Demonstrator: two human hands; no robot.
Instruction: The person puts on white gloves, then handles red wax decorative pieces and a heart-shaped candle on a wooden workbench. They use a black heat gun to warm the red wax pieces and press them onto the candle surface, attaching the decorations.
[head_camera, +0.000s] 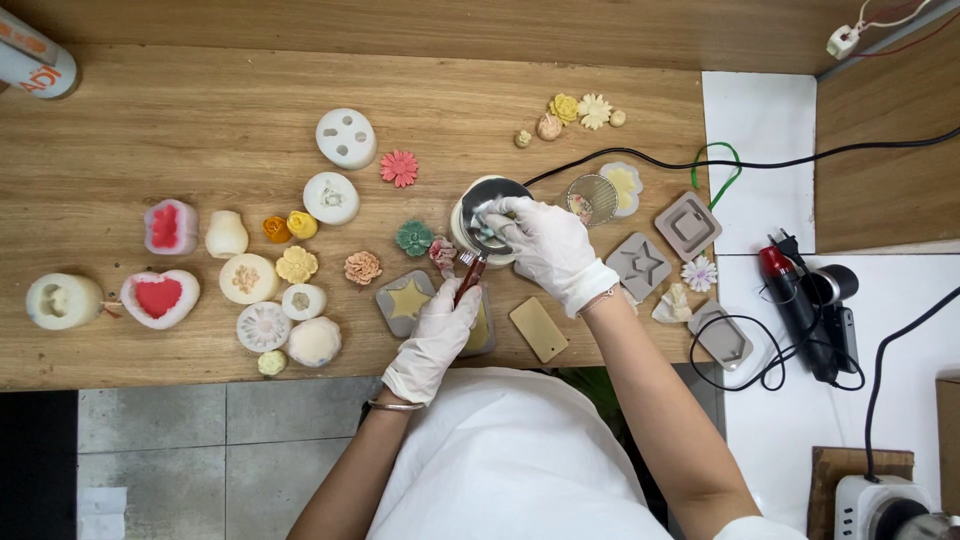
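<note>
Wiping appears to be the step in hand: the small round metal pan (492, 205) is held by its reddish-brown wooden handle (468, 280), gripped in the closed fingers of the gloved left hand (432, 340), while the gloved right hand (545, 245) presses a pale wad (484, 212), pinched under its curled fingertips, into the bowl. The pan sits over a white round cup (462, 225) at the middle of the wooden table (150, 150), between grey star-shaped silicone moulds (405, 302). Its long axis runs from the handle near the body to the bowl pointing away; steady handle support is judged necessary next.
</note>
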